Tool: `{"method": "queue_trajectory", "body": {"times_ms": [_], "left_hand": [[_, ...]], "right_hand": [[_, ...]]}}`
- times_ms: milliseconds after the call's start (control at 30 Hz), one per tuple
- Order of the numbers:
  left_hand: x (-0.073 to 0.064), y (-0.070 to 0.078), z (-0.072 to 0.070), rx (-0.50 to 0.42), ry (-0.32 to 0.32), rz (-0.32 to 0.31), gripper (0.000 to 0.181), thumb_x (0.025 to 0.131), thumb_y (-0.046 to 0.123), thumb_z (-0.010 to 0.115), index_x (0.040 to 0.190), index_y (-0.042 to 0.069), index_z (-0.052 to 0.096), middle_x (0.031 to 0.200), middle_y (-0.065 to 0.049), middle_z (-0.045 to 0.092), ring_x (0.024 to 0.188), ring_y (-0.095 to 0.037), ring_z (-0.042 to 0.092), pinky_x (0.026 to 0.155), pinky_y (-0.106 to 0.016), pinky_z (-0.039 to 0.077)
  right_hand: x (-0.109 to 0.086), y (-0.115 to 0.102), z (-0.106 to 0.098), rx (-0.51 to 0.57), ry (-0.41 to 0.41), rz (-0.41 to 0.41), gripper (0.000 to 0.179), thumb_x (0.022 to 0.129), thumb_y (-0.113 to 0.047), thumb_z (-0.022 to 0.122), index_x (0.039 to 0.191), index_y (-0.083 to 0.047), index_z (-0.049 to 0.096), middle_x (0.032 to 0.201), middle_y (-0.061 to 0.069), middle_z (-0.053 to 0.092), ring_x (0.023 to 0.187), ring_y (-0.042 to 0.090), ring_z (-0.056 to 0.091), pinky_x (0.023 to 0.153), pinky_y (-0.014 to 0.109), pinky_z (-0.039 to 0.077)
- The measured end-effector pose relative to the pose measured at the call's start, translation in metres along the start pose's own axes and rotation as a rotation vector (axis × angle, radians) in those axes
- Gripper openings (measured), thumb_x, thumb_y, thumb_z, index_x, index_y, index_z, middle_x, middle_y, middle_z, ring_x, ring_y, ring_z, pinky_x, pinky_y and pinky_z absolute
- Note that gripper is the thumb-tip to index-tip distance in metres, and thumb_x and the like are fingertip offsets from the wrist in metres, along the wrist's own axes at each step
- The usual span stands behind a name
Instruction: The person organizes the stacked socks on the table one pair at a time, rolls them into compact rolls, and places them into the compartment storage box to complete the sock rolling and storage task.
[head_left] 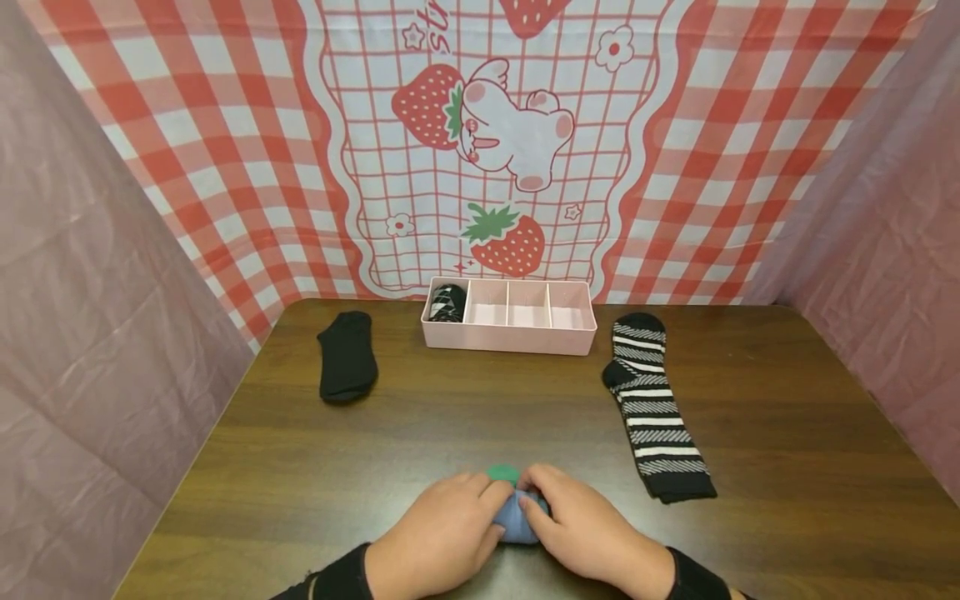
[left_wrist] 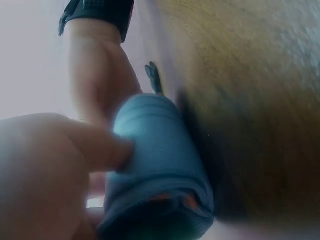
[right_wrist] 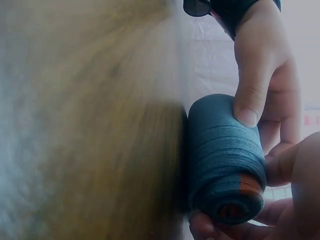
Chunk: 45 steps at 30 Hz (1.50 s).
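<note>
Left hand (head_left: pixel 438 533) and right hand (head_left: pixel 592 529) grip a blue sock roll (head_left: pixel 516 527) on the counter (head_left: pixel 465 417); from it, the box (head_left: pixel 510 338) at twelve o'clock holds one patterned roll (head_left: pixel 447 303); flat black socks (head_left: pixel 348 358) at ten, striped socks (head_left: pixel 660 408) at two apparently await rolling.

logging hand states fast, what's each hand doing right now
Left hand: holding the blue, cylindrical knit sock roll.
Right hand: holding that same sock roll, from the other side.
</note>
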<state>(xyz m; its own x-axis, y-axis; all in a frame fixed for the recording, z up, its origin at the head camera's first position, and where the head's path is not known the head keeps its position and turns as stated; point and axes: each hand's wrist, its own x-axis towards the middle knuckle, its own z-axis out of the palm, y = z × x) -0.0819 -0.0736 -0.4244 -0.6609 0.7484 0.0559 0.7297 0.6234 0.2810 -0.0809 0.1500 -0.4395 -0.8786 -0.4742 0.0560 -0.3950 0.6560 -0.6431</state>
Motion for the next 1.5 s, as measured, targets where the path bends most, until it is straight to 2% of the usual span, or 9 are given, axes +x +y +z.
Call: {"method": "queue_trajectory", "body": {"times_ms": [133,233,400,600,733,867,967,1100,1500], "left_hand": [[-0.001,-0.001,0.002,0.007,0.015,0.005,0.033,0.102,0.028,0.066,0.131,0.012,0.06,0.111,0.002,0.064,0.096,-0.009,0.06,0.079,-0.026,0.054],[0.0,-0.003,0.004,-0.005,0.0,-0.012,0.033,0.105,0.027,0.062,0.133,0.01,0.059,0.11,0.0,0.063,0.097,-0.009,0.059,0.08,-0.026,0.054],[0.003,-0.01,0.004,-0.148,-0.083,-0.079,0.033,0.11,0.027,0.051,0.137,0.01,0.058,0.122,-0.003,0.064,0.111,-0.013,0.061,0.091,-0.033,0.053],[0.003,-0.016,0.004,-0.27,-0.107,-0.092,0.03,0.112,0.029,0.044,0.134,0.014,0.059,0.123,0.002,0.063,0.113,-0.01,0.058,0.095,-0.034,0.051],[0.002,-0.016,0.002,-0.208,-0.061,-0.071,0.03,0.111,0.03,0.047,0.133,0.016,0.063,0.121,0.004,0.061,0.111,-0.011,0.057,0.093,-0.033,0.05],[-0.001,-0.012,-0.002,-0.1,0.038,-0.021,0.027,0.106,0.03,0.059,0.128,0.018,0.068,0.119,0.005,0.061,0.11,-0.013,0.057,0.093,-0.034,0.05],[-0.002,-0.008,-0.006,-0.075,0.068,0.01,0.03,0.101,0.031,0.068,0.127,0.017,0.068,0.117,0.005,0.061,0.106,-0.011,0.058,0.089,-0.03,0.052],[-0.002,-0.006,-0.008,-0.094,0.047,-0.002,0.032,0.099,0.031,0.071,0.127,0.016,0.067,0.113,0.005,0.062,0.099,-0.007,0.058,0.082,-0.025,0.052],[0.001,-0.009,-0.006,-0.205,0.045,-0.089,0.031,0.102,0.03,0.067,0.13,0.016,0.065,0.112,0.005,0.065,0.095,-0.003,0.06,0.081,-0.026,0.053]], "right_hand": [[-0.001,0.0,0.001,-0.011,0.005,-0.002,0.014,0.104,-0.037,0.06,0.106,-0.023,0.063,0.099,-0.013,0.057,0.084,0.004,0.055,0.073,0.03,0.049],[-0.002,0.001,0.0,-0.016,-0.025,0.003,0.03,0.098,-0.045,0.068,0.114,-0.019,0.063,0.104,-0.01,0.059,0.085,0.004,0.056,0.071,0.028,0.049],[-0.004,0.002,0.002,-0.043,-0.053,-0.042,0.055,0.084,-0.041,0.084,0.125,-0.016,0.058,0.119,-0.007,0.059,0.099,0.006,0.058,0.083,0.033,0.053],[-0.006,0.001,0.002,-0.073,-0.041,-0.08,0.043,0.086,-0.039,0.084,0.117,-0.021,0.061,0.105,-0.013,0.054,0.087,0.002,0.054,0.074,0.028,0.049],[-0.006,0.0,0.0,-0.071,-0.051,-0.078,0.038,0.088,-0.042,0.081,0.114,-0.021,0.062,0.101,-0.014,0.053,0.082,0.001,0.051,0.07,0.026,0.046],[-0.006,0.0,0.0,-0.061,-0.057,-0.075,0.034,0.089,-0.042,0.08,0.11,-0.022,0.062,0.098,-0.015,0.052,0.079,0.001,0.05,0.068,0.025,0.045],[-0.005,0.0,0.0,-0.059,-0.061,-0.061,0.033,0.091,-0.044,0.078,0.109,-0.022,0.062,0.097,-0.015,0.052,0.08,0.002,0.05,0.068,0.025,0.045],[-0.004,-0.001,0.0,-0.071,-0.077,-0.029,0.036,0.093,-0.051,0.072,0.11,-0.021,0.061,0.098,-0.014,0.053,0.08,0.002,0.051,0.068,0.026,0.045],[-0.003,-0.003,0.0,-0.042,-0.077,0.102,0.059,0.094,-0.059,0.067,0.124,-0.009,0.063,0.109,-0.004,0.061,0.089,0.009,0.057,0.075,0.035,0.05]]}}
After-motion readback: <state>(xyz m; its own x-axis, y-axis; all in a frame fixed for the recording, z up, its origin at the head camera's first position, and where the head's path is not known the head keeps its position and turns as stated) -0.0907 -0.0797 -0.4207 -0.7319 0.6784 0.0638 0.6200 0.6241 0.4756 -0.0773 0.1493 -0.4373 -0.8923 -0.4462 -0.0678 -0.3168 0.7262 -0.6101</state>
